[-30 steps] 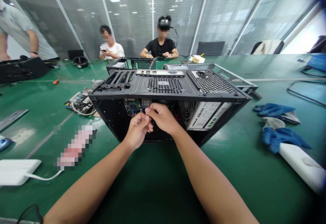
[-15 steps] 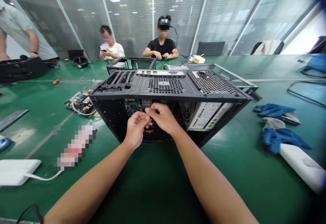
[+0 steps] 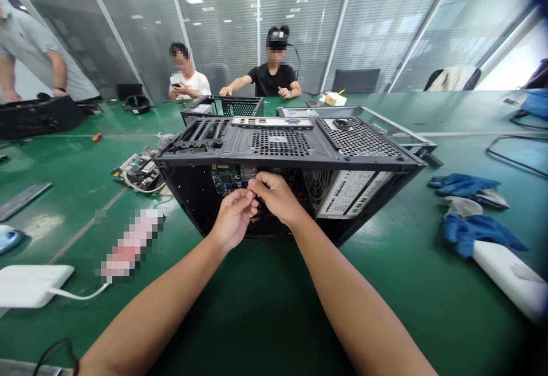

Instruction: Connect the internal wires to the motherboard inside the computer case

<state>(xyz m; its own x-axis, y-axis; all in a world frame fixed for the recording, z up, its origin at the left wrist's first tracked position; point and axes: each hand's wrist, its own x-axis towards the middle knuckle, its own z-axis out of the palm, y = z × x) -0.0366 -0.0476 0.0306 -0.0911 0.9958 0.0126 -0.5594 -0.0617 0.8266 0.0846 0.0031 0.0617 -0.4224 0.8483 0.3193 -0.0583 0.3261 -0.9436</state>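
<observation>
A black computer case (image 3: 291, 162) stands before me with its side open and its rear panel facing up. Just inside the opening, my left hand (image 3: 234, 216) and my right hand (image 3: 274, 196) meet, thumbs and fingertips pinched together. A thin cable (image 3: 254, 170) with orange in it runs down to the fingertips and appears held there; its end is hidden by my fingers. Behind the hands lies the motherboard (image 3: 225, 179). To the right inside the case sits the labelled power supply (image 3: 349, 193) with a fan grille.
Loose circuit boards (image 3: 139, 169) lie left of the case. Blue gloves (image 3: 479, 230) and a white box-like object (image 3: 509, 273) are at right. A white power bank (image 3: 36, 286) with a cable lies left. Another open case (image 3: 222, 105) stands behind. Co-workers occupy the far side.
My hands stay pinched together at nearly the same spot, with small finger shifts. Across the table, a co-worker in black has stretched an arm toward the case behind.
</observation>
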